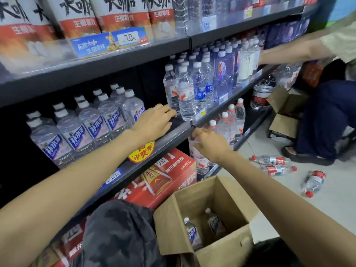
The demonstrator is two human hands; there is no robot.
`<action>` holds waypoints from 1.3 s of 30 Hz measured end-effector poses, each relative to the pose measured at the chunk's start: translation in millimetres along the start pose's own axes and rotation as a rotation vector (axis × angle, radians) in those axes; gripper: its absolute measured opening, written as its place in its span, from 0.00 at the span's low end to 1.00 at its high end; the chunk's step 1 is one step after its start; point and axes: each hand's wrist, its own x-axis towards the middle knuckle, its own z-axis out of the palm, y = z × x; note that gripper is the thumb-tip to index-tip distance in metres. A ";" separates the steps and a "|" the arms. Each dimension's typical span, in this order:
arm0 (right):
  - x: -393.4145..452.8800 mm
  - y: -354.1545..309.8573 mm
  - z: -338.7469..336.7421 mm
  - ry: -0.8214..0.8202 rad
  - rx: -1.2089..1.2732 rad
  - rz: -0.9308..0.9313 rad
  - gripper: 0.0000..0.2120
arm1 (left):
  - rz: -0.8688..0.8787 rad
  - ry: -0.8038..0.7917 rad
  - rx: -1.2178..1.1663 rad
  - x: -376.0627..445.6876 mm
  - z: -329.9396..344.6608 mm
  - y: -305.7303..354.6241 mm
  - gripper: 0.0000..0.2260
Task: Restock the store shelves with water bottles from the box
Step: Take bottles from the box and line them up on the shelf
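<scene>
My left hand point(154, 120) lies flat, fingers spread, on the middle shelf point(173, 137), in the gap between the blue-labelled water bottles point(107, 120) and the clear red-labelled ones point(185, 95). My right hand point(208, 143) hovers just below that shelf's front rail, its thumb and fingers curled round the top of a red-and-white-labelled water bottle point(201, 162) standing on the bottom shelf. Under my right forearm the cardboard box point(221, 253) stands open on the floor. Two blue-labelled bottles point(192, 234) remain inside it.
Red drink cartons point(169, 176) fill the bottom shelf to the left. Another person point(323, 116) crouches at the right, reaching an arm point(289, 53) to the shelf. Three red-labelled bottles point(277, 169) lie on the floor, with more open boxes point(285, 112) beyond.
</scene>
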 end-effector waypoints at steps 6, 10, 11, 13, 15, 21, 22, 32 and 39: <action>-57.3 22.8 32.5 -0.073 -0.014 0.083 0.14 | 0.051 -0.087 -0.074 -18.3 35.6 58.2 0.15; -87.3 35.0 61.7 -0.163 0.031 0.136 0.13 | 0.083 -0.171 -0.084 -35.2 72.5 90.6 0.15; -94.5 38.1 67.8 -0.179 0.033 0.136 0.13 | 0.093 -0.184 -0.090 -40.0 82.4 97.2 0.15; -107.2 43.9 80.5 -0.185 -0.007 0.105 0.14 | 0.116 -0.213 -0.107 -48.9 101.3 107.5 0.15; -115.3 48.8 95.3 -0.184 -0.040 0.071 0.13 | 0.124 -0.240 -0.146 -56.9 120.4 114.7 0.16; -115.6 55.7 141.3 -0.299 0.052 0.118 0.17 | 0.095 -0.414 -0.251 -79.3 178.7 132.0 0.16; -115.5 56.9 148.3 -0.311 0.052 0.130 0.17 | 0.101 -0.450 -0.263 -82.1 188.1 135.2 0.15; -112.0 74.4 225.0 -0.562 0.082 0.143 0.21 | 0.131 -0.794 -0.318 -92.0 269.0 156.7 0.14; -96.2 86.0 274.4 -0.782 0.054 0.184 0.26 | 0.220 -1.048 -0.301 -72.6 309.7 165.9 0.21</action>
